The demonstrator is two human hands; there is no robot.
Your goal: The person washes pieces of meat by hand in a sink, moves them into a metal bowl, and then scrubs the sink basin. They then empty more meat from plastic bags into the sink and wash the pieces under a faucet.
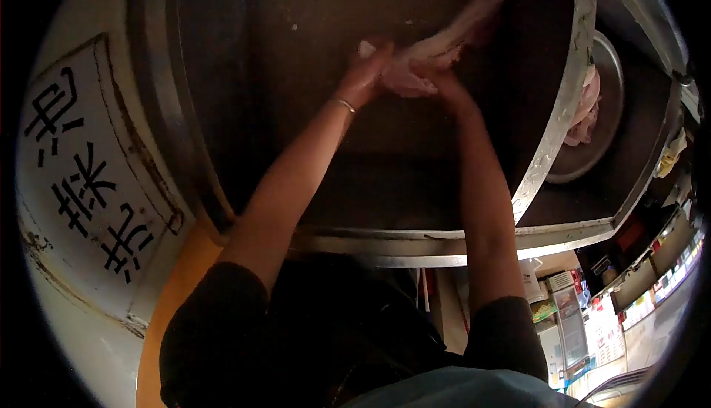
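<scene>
A long, pale pink piece of raw meat [461, 34] stretches across the large dark sink basin [318, 141], its far end curving up toward the top edge of the view. My left hand [365, 75] is closed on its near left end, and a small whitish bit shows by the thumb. On the other side, my right hand [449, 88] grips the meat's lower edge, with some fingers hidden behind it. Both arms reach forward over the front rim. A thin bracelet [346, 105] circles my left wrist.
A metal divider [552, 138] separates this basin from a second one at right, where a round metal bowl [611, 123] holds more raw meat [585, 112]. On the left stands a white panel [89, 164] with black characters. Shelves with goods [570, 312] are at lower right.
</scene>
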